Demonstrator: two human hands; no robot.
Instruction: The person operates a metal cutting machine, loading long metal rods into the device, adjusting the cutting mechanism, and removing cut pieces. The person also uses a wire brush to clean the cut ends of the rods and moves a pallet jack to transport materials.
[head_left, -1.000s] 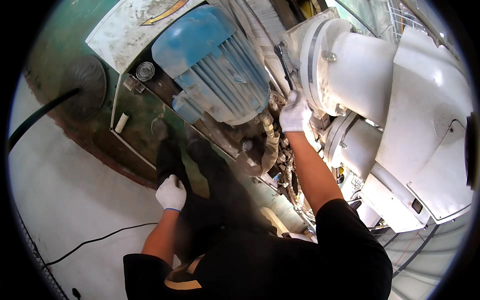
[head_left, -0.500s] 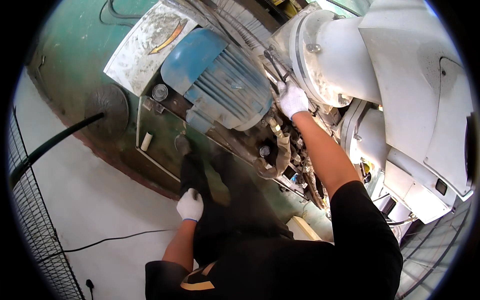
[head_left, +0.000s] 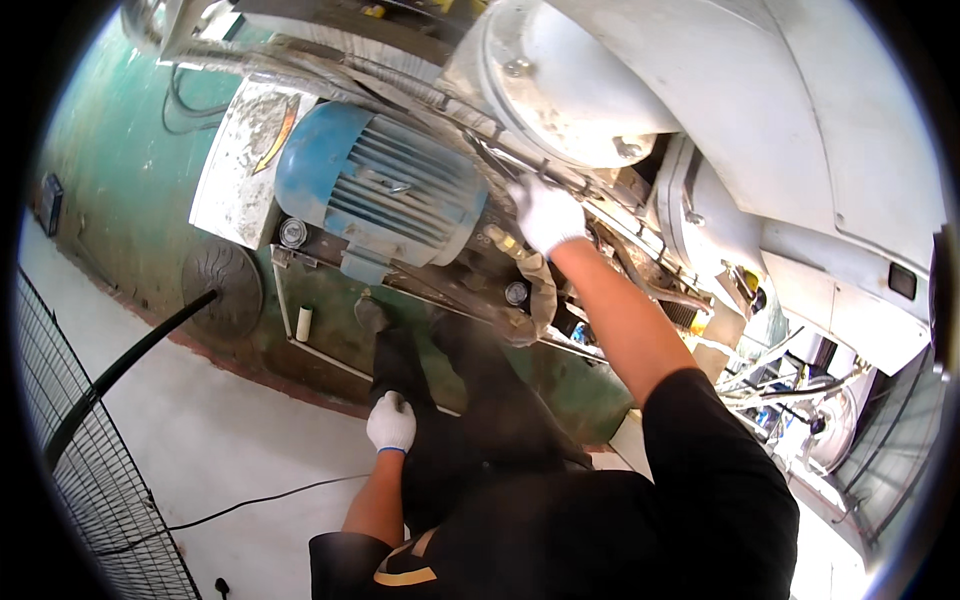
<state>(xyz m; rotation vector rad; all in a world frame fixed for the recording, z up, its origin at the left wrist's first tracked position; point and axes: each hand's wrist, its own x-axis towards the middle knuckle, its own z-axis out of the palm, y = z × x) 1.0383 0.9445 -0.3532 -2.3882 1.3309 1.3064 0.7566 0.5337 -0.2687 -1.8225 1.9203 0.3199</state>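
My right hand, in a white glove, reaches up and rests against the grimy pipes and metal bars between the blue ribbed electric motor and the large white machine housing; whether it grips a part I cannot tell. My left hand, also in a white glove, is closed and rests on my dark trouser leg above the knee. My foot is set on the green machine base below the motor.
A black hose runs across the pale floor at the left, beside a wire mesh panel. A thin black cable lies on the floor. A white cover plate sits left of the motor. More white machinery stands at the right.
The view has swung, so the motor and housing sit lower and nearer. My right hand stays up at the pipes beside the motor. My left hand stays on my leg.
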